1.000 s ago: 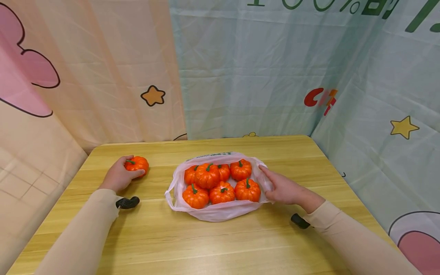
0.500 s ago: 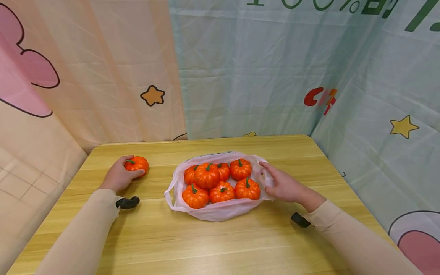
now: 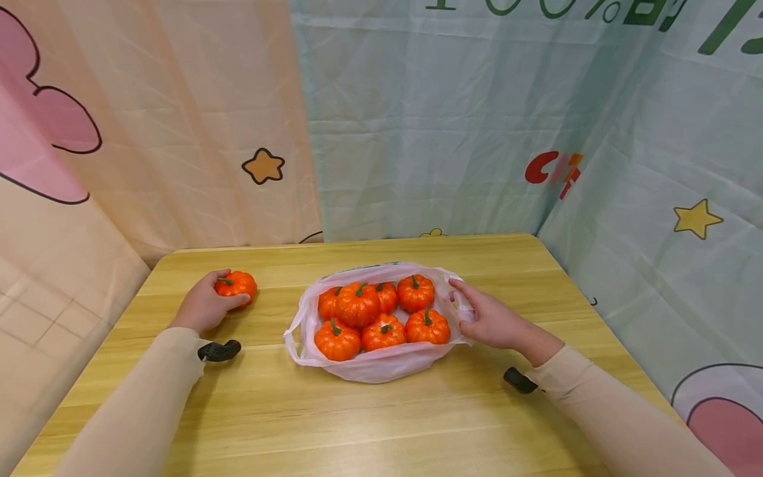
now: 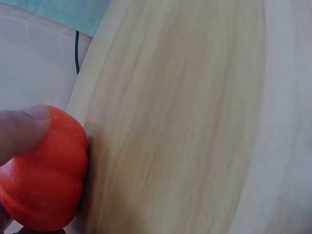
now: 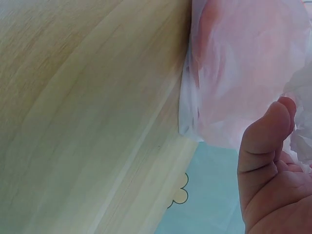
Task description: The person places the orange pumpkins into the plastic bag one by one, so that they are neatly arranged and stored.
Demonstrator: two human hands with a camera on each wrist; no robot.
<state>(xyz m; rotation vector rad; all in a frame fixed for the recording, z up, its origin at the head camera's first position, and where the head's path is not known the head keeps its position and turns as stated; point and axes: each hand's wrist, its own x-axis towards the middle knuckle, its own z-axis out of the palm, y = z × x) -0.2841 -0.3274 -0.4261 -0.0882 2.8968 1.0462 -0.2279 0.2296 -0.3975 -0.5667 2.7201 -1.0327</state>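
Note:
On the left of the table, my left hand (image 3: pixel 204 304) grips a small orange pumpkin (image 3: pixel 240 286) with a green stem. Its thumb lies across the pumpkin's ribbed side in the left wrist view. A thin pinkish-white plastic bag (image 3: pixel 381 371) sits mid-table with its mouth spread wide. Several more orange pumpkins (image 3: pixel 358 305) are inside it, one of them resting on others. At the bag's right end, my right hand (image 3: pixel 497 322) holds the edge near the handle. The right wrist view shows the thumb bent against the crumpled film, with the other fingers partly hidden.
The wooden table (image 3: pixel 381 430) bears all of this. Printed cloth curtains (image 3: pixel 417 132) hang behind it and at both sides. The bag's left handle loop (image 3: pixel 292 341) sticks out toward the left hand. A black strap end (image 3: pixel 219 351) juts from the left wrist.
My right fingers have shifted slightly at the bag's right end, and the handle film now shows between thumb and forefinger. The left hand and its pumpkin have stayed in place.

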